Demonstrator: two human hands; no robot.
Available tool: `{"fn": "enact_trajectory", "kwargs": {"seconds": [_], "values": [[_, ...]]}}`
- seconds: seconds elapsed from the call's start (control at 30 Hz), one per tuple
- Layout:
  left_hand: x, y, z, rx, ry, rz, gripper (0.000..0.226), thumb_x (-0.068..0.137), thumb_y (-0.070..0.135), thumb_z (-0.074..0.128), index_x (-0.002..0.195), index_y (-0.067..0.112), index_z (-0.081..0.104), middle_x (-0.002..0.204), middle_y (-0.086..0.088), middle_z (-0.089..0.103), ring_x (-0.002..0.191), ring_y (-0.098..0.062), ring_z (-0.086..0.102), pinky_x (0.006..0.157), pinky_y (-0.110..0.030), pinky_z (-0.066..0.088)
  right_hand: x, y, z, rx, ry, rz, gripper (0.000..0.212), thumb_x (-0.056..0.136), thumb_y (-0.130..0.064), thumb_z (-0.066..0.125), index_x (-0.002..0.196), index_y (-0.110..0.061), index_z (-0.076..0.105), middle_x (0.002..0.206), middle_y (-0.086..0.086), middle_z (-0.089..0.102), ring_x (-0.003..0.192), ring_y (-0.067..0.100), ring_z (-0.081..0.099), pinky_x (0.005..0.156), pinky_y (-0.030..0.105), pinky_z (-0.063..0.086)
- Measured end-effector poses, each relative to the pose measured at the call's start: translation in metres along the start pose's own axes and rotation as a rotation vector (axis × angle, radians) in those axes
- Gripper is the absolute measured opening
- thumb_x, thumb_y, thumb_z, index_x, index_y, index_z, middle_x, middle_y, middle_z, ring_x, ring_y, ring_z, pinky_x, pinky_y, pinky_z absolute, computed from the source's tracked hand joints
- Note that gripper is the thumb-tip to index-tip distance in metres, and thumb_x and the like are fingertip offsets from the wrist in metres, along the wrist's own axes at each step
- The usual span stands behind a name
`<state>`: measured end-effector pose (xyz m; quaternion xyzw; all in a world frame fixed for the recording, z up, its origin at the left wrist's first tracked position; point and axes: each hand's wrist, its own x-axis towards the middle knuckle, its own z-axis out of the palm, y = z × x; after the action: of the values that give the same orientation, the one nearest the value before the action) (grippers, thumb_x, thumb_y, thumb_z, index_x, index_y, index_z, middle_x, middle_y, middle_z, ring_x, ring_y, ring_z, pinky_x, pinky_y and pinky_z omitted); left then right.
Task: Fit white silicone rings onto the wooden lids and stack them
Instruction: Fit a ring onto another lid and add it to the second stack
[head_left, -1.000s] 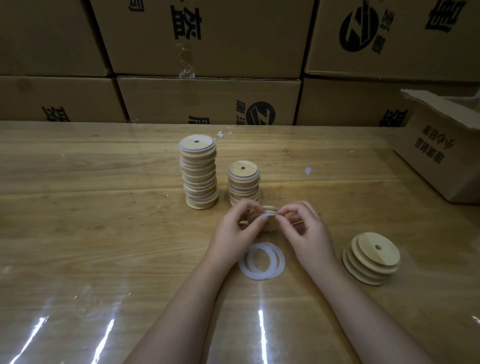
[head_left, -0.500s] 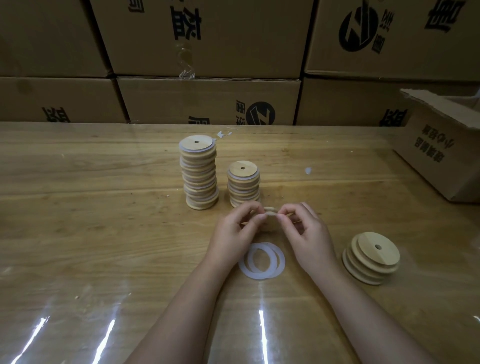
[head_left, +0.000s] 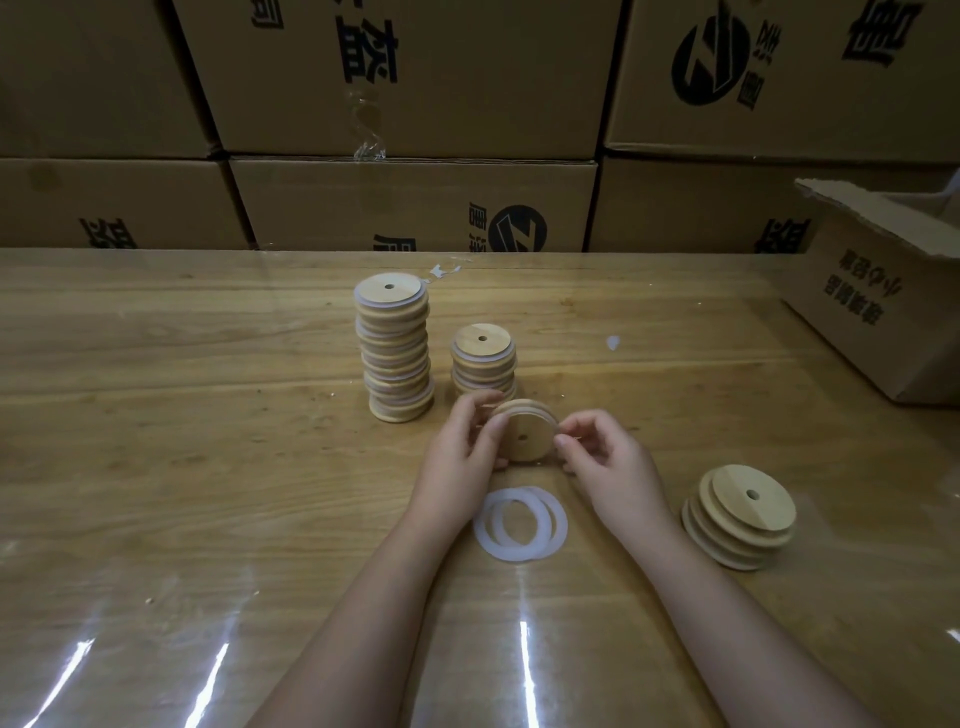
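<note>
Cardboard boxes line the far edge of the wooden bench; an open box sits at the right edge. Mid-bench, both hands hold one wooden lid tilted up on edge. Left hand has fingers curled on the left rim, right hand pinches the right rim. White band visible along the lid's upper rim. Loose rings lie flat and overlapping just nearside of the hands. Tall stack and short stack of ringed lids stand behind the lid. Bare lids are piled toward the right edge.
</note>
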<state>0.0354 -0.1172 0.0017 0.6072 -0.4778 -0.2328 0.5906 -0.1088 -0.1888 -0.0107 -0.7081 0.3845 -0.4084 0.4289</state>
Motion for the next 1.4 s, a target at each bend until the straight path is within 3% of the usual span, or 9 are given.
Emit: {"fn": "enact_trajectory", "kwargs": {"seconds": [0.13,0.33,0.5,0.7,0.83,0.93,1.1,1.27,1.4], "values": [[0.001,0.001,-0.002,0.185,0.0,0.027,0.023,0.095,0.023,0.052,0.114,0.017,0.062,0.106,0.005,0.067,0.094,-0.01,0.062,0.084,-0.028,0.05,0.0,0.001,0.001,-0.011,-0.003,0.025,0.024,0.084,-0.011,0.066,0.076,-0.032,0.058,0.072,-0.013,0.064,0.07,0.004,0.059,0.069,0.026,0.051],[-0.003,0.006,0.0,0.16,-0.075,0.023,0.023,0.088,0.016,0.064,0.111,0.02,0.064,0.1,0.009,0.067,0.082,0.005,0.059,0.075,-0.011,0.045,-0.003,-0.005,-0.002,0.125,0.012,0.021,0.019,0.089,-0.014,0.06,0.077,-0.028,0.063,0.07,-0.014,0.065,0.065,0.001,0.057,0.065,0.021,0.048],[-0.001,0.009,-0.005,-0.111,-0.037,-0.126,0.024,0.089,0.01,0.06,0.113,0.006,0.062,0.103,-0.01,0.069,0.094,-0.017,0.064,0.084,-0.039,0.052,-0.005,-0.013,-0.004,0.216,-0.018,0.043,0.018,0.091,-0.013,0.056,0.079,-0.025,0.064,0.069,-0.011,0.065,0.063,0.001,0.057,0.06,0.016,0.047],[0.001,0.01,-0.006,-0.245,0.034,-0.155,0.022,0.096,0.011,0.048,0.116,0.004,0.054,0.087,-0.008,0.066,0.07,-0.015,0.065,0.053,-0.026,0.054,-0.01,-0.021,-0.005,0.161,-0.156,-0.017,0.015,0.083,-0.007,0.067,0.087,-0.02,0.061,0.086,0.0,0.066,0.083,0.023,0.062,0.074,0.032,0.051],[0.0,0.011,-0.005,-0.252,-0.013,-0.169,0.021,0.096,0.018,0.049,0.113,0.006,0.048,0.065,-0.002,0.066,0.045,-0.016,0.061,0.042,-0.023,0.048,-0.01,-0.022,-0.005,0.214,-0.102,-0.018,0.016,0.082,-0.004,0.067,0.087,-0.019,0.062,0.082,-0.004,0.066,0.073,0.012,0.061,0.067,0.025,0.05],[-0.001,0.011,-0.007,-0.274,-0.024,-0.172,0.023,0.094,0.016,0.053,0.112,0.003,0.051,0.059,0.002,0.066,0.046,-0.012,0.06,0.044,-0.019,0.048,-0.008,-0.022,-0.005,0.262,-0.075,-0.022,0.018,0.083,-0.002,0.065,0.088,-0.02,0.063,0.079,-0.008,0.068,0.068,0.004,0.062,0.062,0.017,0.049],[0.001,0.014,-0.015,-0.445,-0.073,-0.257,0.028,0.089,0.002,0.055,0.117,0.005,0.055,0.065,-0.002,0.068,0.053,-0.016,0.063,0.051,-0.021,0.051,-0.008,-0.021,-0.005,0.272,-0.085,-0.038,0.021,0.084,-0.004,0.065,0.093,-0.023,0.064,0.083,-0.006,0.069,0.069,0.006,0.063,0.062,0.017,0.049],[0.003,0.015,-0.013,-0.611,-0.033,-0.312,0.041,0.084,0.009,0.063,0.122,0.011,0.048,0.086,-0.012,0.072,0.065,-0.02,0.069,0.056,-0.024,0.055,-0.009,-0.024,-0.005,0.303,-0.099,-0.052,0.034,0.089,-0.005,0.058,0.112,-0.03,0.058,0.09,0.01,0.067,0.068,0.007,0.062,0.063,0.015,0.048],[0.004,0.014,-0.011,-0.636,0.042,-0.294,0.045,0.082,0.01,0.065,0.123,0.01,0.048,0.087,-0.011,0.072,0.066,-0.02,0.069,0.055,-0.023,0.054,-0.009,-0.024,-0.005,0.303,-0.101,-0.036,0.034,0.091,-0.005,0.055,0.116,-0.028,0.054,0.092,0.015,0.066,0.064,0.006,0.06,0.062,0.014,0.047]]}}
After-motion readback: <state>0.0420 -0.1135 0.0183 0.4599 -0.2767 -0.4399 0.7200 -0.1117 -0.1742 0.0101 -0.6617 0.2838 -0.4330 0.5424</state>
